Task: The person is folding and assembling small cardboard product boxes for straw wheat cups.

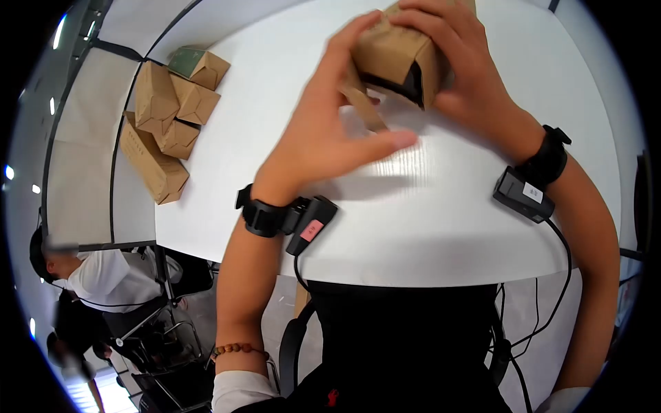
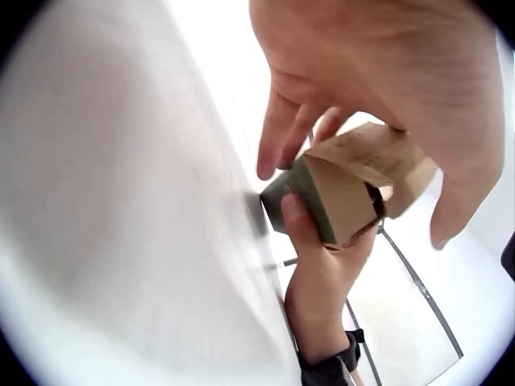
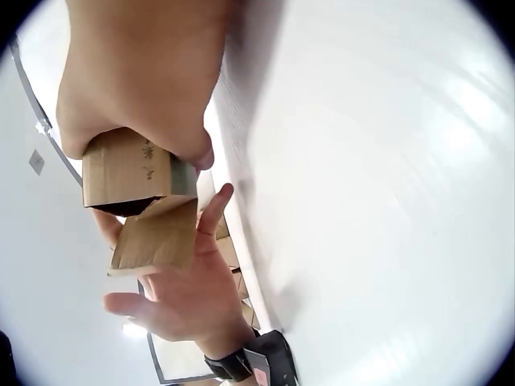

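Observation:
A brown cardboard box (image 1: 396, 58) with a green side is held over the white table, near the top of the head view. One end of it is open, showing a dark inside, and a loose flap (image 3: 157, 241) hangs from that end. My right hand (image 1: 475, 89) grips the box, fingers over the top and thumb (image 2: 299, 225) against the green side. At the box's other side, my left hand (image 1: 320, 131) has its fingers extended along it. The left thumb (image 1: 385, 146) sticks out away from the cardboard, beside the flap.
Several closed cardboard boxes (image 1: 155, 96) lie piled at the table's left, against a light partition (image 1: 82, 172). The white tabletop (image 1: 427, 227) ends just before my body. Cables (image 1: 564, 255) run down from the wrist cameras. Other people sit beyond the partition at the lower left.

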